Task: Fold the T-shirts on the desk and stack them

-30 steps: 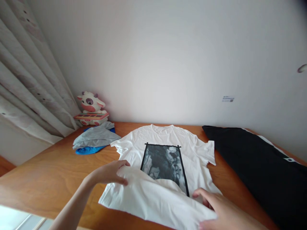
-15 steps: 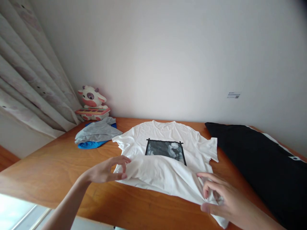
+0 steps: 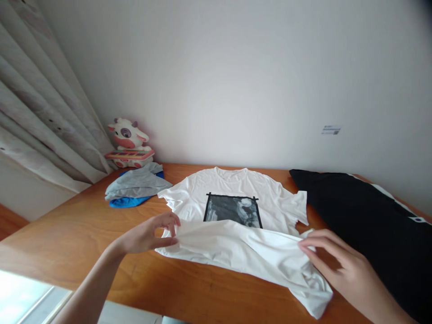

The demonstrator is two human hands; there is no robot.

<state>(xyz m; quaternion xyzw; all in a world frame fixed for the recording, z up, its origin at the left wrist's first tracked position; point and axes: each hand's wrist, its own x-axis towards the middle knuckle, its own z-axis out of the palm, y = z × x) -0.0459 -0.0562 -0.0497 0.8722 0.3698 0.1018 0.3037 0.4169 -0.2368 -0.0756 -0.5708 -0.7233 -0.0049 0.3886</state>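
Note:
A white T-shirt (image 3: 236, 252) with a dark square print lies on the wooden table, collar toward the wall. Its lower part is folded up over the bottom of the print. At the fold's left end, my left hand (image 3: 151, 231) touches the cloth with thumb and fingers apart. My right hand (image 3: 340, 263) pinches the fold's right edge between thumb and fingertips. Below that hand a crumpled corner of the shirt hangs toward the table's front.
Grey and blue clothes (image 3: 135, 186) lie at the left, in front of a cow-shaped toy keyboard (image 3: 130, 144). A black garment (image 3: 367, 216) covers the right side of the wooden table (image 3: 84, 229). Behind are a wall and, at the left, a curtain (image 3: 43, 103).
My right hand has moved right and up and closed on the shirt's edge, stretching the fold straighter. My left hand has shifted slightly up and left.

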